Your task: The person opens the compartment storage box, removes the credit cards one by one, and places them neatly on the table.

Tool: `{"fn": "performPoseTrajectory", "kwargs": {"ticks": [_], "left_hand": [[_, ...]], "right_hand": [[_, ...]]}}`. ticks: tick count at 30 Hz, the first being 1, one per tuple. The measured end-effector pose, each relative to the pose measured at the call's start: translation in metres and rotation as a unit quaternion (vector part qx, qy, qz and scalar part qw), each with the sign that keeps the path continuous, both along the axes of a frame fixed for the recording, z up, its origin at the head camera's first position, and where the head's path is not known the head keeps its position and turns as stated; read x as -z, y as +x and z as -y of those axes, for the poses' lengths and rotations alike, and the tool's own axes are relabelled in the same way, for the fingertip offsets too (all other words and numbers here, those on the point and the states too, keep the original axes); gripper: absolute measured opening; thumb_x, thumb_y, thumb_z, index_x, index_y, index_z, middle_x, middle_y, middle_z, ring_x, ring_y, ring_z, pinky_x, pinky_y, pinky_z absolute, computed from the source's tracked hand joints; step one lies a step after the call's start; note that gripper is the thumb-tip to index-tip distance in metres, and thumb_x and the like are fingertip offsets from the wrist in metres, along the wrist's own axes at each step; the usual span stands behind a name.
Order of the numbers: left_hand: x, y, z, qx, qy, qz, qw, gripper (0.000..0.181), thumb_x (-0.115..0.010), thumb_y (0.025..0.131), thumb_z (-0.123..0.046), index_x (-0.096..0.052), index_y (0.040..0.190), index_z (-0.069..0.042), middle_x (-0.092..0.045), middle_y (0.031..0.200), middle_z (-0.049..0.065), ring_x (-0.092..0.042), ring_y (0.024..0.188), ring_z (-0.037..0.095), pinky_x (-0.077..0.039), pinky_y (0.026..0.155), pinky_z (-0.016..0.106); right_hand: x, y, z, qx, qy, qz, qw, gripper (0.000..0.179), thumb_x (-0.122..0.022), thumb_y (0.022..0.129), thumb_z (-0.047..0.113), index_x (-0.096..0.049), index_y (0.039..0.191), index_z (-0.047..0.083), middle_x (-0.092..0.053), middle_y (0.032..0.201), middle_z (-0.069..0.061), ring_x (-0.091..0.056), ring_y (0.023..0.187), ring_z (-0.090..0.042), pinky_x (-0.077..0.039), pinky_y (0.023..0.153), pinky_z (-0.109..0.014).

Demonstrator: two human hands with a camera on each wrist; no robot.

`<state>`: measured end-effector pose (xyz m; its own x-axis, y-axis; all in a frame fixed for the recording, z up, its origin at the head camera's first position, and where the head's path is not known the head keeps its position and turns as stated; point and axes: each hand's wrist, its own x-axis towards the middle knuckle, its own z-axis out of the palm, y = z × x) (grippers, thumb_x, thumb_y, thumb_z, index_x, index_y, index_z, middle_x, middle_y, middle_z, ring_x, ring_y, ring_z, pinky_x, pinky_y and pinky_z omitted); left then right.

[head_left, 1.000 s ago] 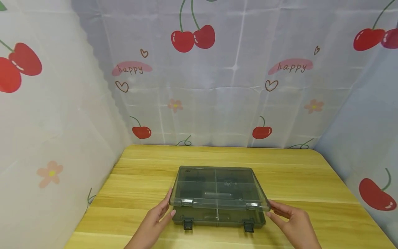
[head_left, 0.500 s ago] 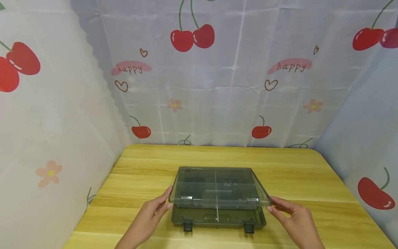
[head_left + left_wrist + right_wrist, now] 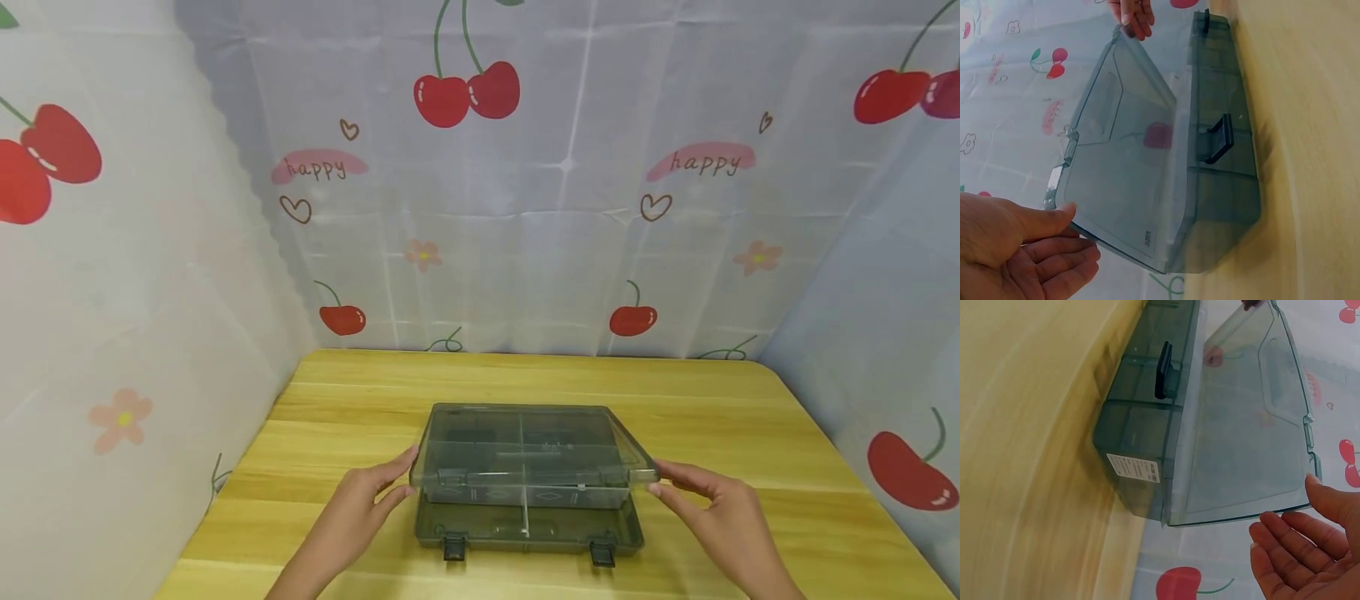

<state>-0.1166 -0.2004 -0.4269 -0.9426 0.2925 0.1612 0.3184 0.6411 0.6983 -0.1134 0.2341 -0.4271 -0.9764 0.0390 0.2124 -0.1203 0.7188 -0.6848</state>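
A see-through smoky-grey plastic storage box (image 3: pixel 491 540) sits on the table, its hinged lid (image 3: pixel 517 477) tilted up at the front. My left hand (image 3: pixel 367 500) pinches the lid's front left corner, the thumb on the edge in the left wrist view (image 3: pixel 1041 244). At the opposite corner my right hand (image 3: pixel 712 512) holds the lid edge between thumb and fingers. Two dark latches, one left (image 3: pixel 453 548) and one right (image 3: pixel 602 554), hang down on the box front. A divider (image 3: pixel 525 512) runs back inside. Behind it a grey band with diamond marks (image 3: pixel 555 497) shows through, partly hidden by the lid.
The wood-grain table (image 3: pixel 337 400) reaches back to a white curtain (image 3: pixel 495 250) printed with cherries and "happy". Similar cloth hangs at left and right. A white label (image 3: pixel 1134 467) is stuck on the box's right end.
Both hands have raised the lid's front edge, widening the gap above the base. More of the inside and the diamond-marked band now show. The base has stayed in place.
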Motion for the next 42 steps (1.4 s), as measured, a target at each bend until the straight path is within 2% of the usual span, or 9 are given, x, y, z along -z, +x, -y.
{"fn": "performPoseTrajectory", "kwargs": {"ticks": [5,12,17,24,26,29,32,36,42], "left_hand": [[-0.005,-0.007,0.000,0.003,-0.009,-0.042,0.9991,0.051,-0.070,0.094,-0.005,-0.057,0.143,-0.005,-0.058,0.141,0.012,-0.061,0.123,0.028,-0.056,0.095,0.043],[-0.015,-0.020,0.005,-0.002,-0.008,-0.067,0.9977,0.047,-0.071,0.094,-0.008,-0.062,0.140,-0.009,-0.062,0.137,0.009,-0.063,0.121,0.026,-0.057,0.094,0.043],[-0.020,-0.032,0.006,-0.008,-0.006,-0.077,0.9970,0.044,-0.071,0.093,-0.007,-0.065,0.137,-0.008,-0.067,0.130,0.009,-0.072,0.105,0.020,-0.059,0.085,0.033],[-0.025,-0.050,0.008,-0.008,0.037,-0.074,0.9965,0.042,-0.068,0.095,-0.005,-0.065,0.137,-0.010,-0.065,0.133,0.011,-0.070,0.109,0.018,-0.058,0.078,0.025],[-0.025,-0.054,0.008,-0.011,0.048,-0.071,0.9962,0.041,-0.068,0.096,-0.005,-0.066,0.136,-0.012,-0.067,0.130,0.010,-0.071,0.104,0.011,-0.055,0.069,0.021],[-0.027,-0.060,0.008,-0.018,0.059,-0.071,0.9956,0.038,-0.068,0.097,-0.009,-0.068,0.135,-0.014,-0.072,0.122,0.010,-0.063,0.069,0.001,-0.043,0.053,0.021],[-0.029,-0.066,0.009,-0.019,0.070,-0.078,0.9943,0.034,-0.067,0.098,-0.013,-0.069,0.133,-0.014,-0.073,0.119,0.010,-0.057,0.063,0.002,-0.040,0.050,0.025],[-0.028,-0.077,0.011,-0.019,0.088,-0.082,0.9926,0.033,-0.068,0.098,-0.019,-0.071,0.130,-0.012,-0.070,0.126,0.011,-0.074,0.098,0.018,-0.061,0.075,0.033],[-0.022,-0.097,0.013,-0.037,0.137,-0.048,0.9887,0.039,-0.069,0.098,-0.025,-0.068,0.132,-0.005,-0.067,0.131,0.013,-0.066,0.119,0.030,-0.056,0.097,0.047]], "right_hand": [[-0.005,-0.004,-0.002,-0.013,0.016,-0.039,0.9990,0.035,-0.079,0.090,0.029,-0.076,0.121,0.012,-0.075,0.115,-0.013,-0.069,0.107,-0.037,-0.057,0.085,-0.055],[-0.009,-0.015,-0.005,-0.027,0.040,-0.102,0.9936,0.023,-0.081,0.088,0.018,-0.080,0.111,0.016,-0.078,0.105,-0.003,-0.073,0.098,-0.028,-0.062,0.076,-0.038],[-0.016,-0.023,-0.005,-0.030,0.038,-0.100,0.9938,0.022,-0.080,0.088,0.016,-0.080,0.110,0.015,-0.077,0.108,-0.008,-0.072,0.101,-0.032,-0.061,0.078,-0.045],[-0.024,-0.036,-0.008,-0.028,0.034,-0.102,0.9939,0.021,-0.076,0.093,0.021,-0.079,0.113,0.013,-0.077,0.106,-0.007,-0.071,0.100,-0.033,-0.061,0.077,-0.043],[-0.026,-0.041,-0.009,-0.027,0.031,-0.101,0.9940,0.022,-0.074,0.095,0.023,-0.079,0.114,0.013,-0.077,0.106,-0.006,-0.071,0.100,-0.032,-0.060,0.079,-0.047],[-0.028,-0.048,-0.010,-0.027,0.021,-0.103,0.9940,0.024,-0.073,0.096,0.025,-0.078,0.115,0.013,-0.077,0.107,-0.006,-0.070,0.102,-0.032,-0.058,0.083,-0.053],[-0.031,-0.055,-0.010,-0.029,0.014,-0.109,0.9935,0.026,-0.072,0.097,0.026,-0.078,0.117,0.011,-0.077,0.108,-0.006,-0.070,0.102,-0.031,-0.057,0.085,-0.054],[-0.033,-0.064,-0.009,-0.024,0.017,-0.120,0.9924,0.026,-0.073,0.096,0.028,-0.078,0.116,0.011,-0.077,0.105,-0.006,-0.072,0.098,-0.026,-0.060,0.082,-0.044],[-0.033,-0.080,-0.008,-0.029,-0.013,-0.114,0.9930,0.031,-0.073,0.096,0.027,-0.076,0.118,0.007,-0.077,0.104,-0.008,-0.072,0.095,-0.010,-0.052,0.073,-0.009]]}}
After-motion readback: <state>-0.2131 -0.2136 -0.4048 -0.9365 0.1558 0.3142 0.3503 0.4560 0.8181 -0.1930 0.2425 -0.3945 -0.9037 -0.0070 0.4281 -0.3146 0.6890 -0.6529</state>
